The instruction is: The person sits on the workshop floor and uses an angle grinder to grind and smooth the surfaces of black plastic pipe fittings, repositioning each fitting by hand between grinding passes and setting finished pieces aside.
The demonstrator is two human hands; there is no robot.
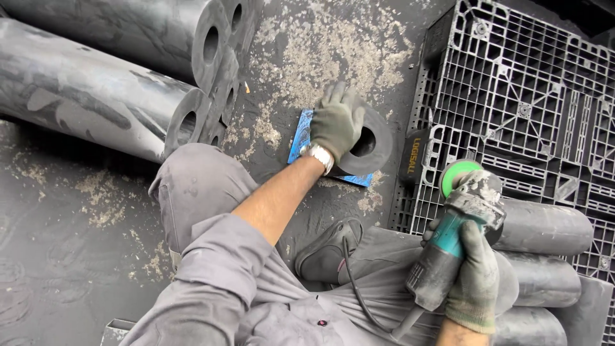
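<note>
The gloved left hand [336,122] presses curled fingers on a black ring [368,144] lying on a blue pad [301,138] on the dusty floor [64,256] beside the pallet [525,96], while the right hand [474,282] grips a grinder [448,247] fully.

This is a workshop or factory floor where heavy rubber-like parts are cut and ground. Long, thick black cylinders with hollow bores [102,96] lie stacked on the dark, grimy floor [57,256], and shorter black cylinder pieces [544,256] are piled at the other side. Pale sawdust-like shavings [327,51] are scattered over the ground. A black plastic grid pallet [525,96] rests nearby. The person wears grey work clothes and soiled work gloves, and a teal corded angle grinder [448,243] is in use.
</note>
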